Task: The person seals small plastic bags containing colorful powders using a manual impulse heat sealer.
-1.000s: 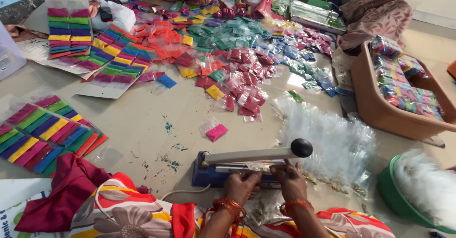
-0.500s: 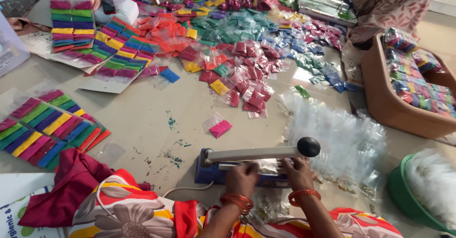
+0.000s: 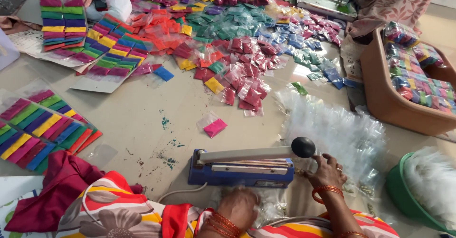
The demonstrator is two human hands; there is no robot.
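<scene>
The blue bench-top heat sealer with its pale lever arm and black knob [image 3: 242,164] lies long-axis left to right on the floor. The right hand [image 3: 327,170] rests just beside the knob end, fingers curled loosely on nothing. The left hand [image 3: 239,205] sits just nearer than the sealer's body, fingers hidden among clear plastic pouches [image 3: 273,205]; I cannot tell their grip.

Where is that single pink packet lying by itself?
The pink packet lies alone on the floor near the middle of the head view, just beyond the blue sealer and short of the red packets.
</scene>
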